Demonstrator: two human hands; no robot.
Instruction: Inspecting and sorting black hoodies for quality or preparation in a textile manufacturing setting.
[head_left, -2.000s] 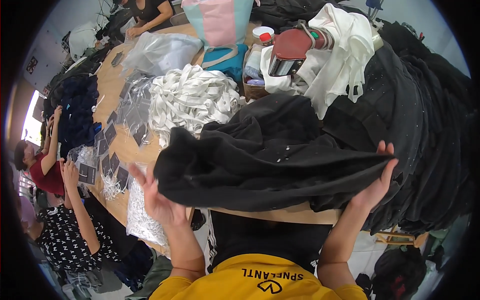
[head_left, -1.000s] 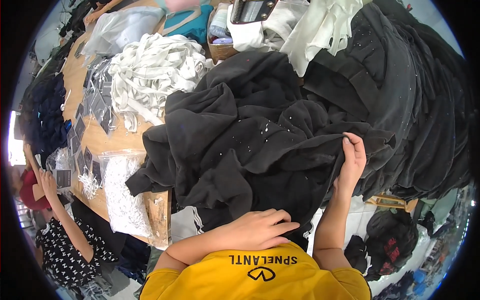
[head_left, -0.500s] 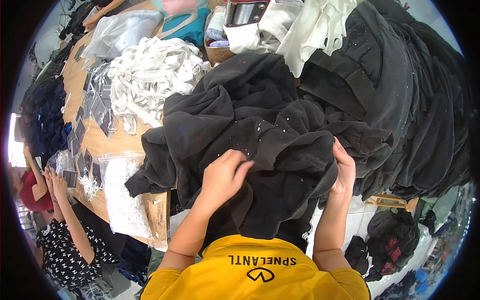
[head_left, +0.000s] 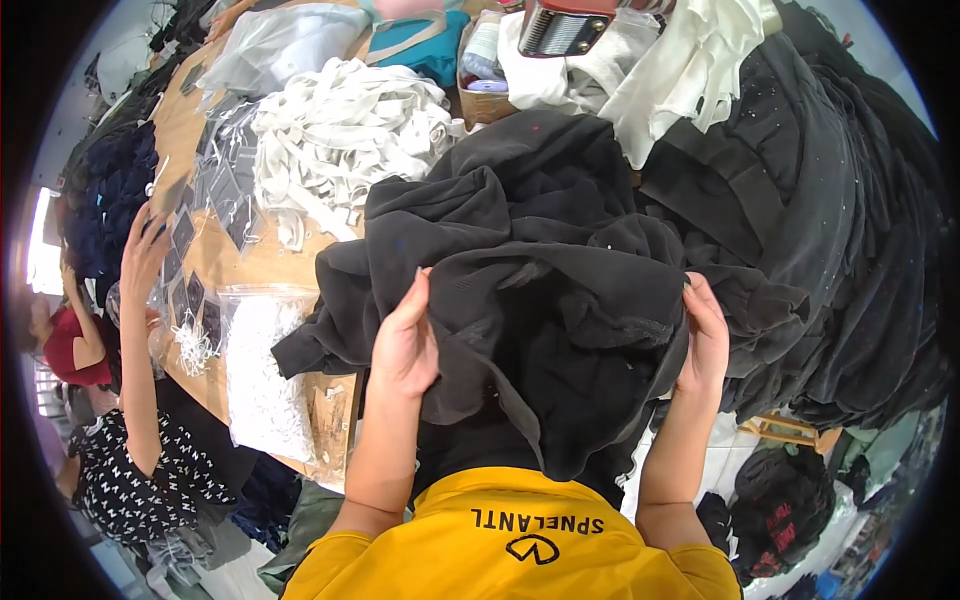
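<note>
A black sweatshirt-like garment (head_left: 590, 275) lies bunched over the table's edge and hangs toward my body, its opening spread wide. My left hand (head_left: 408, 340) is closed on the left end of the opening's edge, thumb upward. Across from it, my right hand (head_left: 705, 335) grips the right end, fingers folded over the cloth. Between the two hands the edge is drawn nearly straight, and the dark inside of the garment shows below it. One cuffed sleeve (head_left: 300, 350) sticks out to the left. Specks of white lint dot the fabric.
On the wooden table (head_left: 225, 265) sit a heap of white fabric strips (head_left: 345, 135), a clear bag of white pieces (head_left: 268, 375) and dark tags (head_left: 235, 165). A large black garment pile (head_left: 840, 230) rises at right. A co-worker's raised arm (head_left: 143, 340) reaches in from the left.
My left hand has moved up and left and taken hold of the garment's edge. The opening is now pulled wide. At left, the co-worker's arm has risen.
</note>
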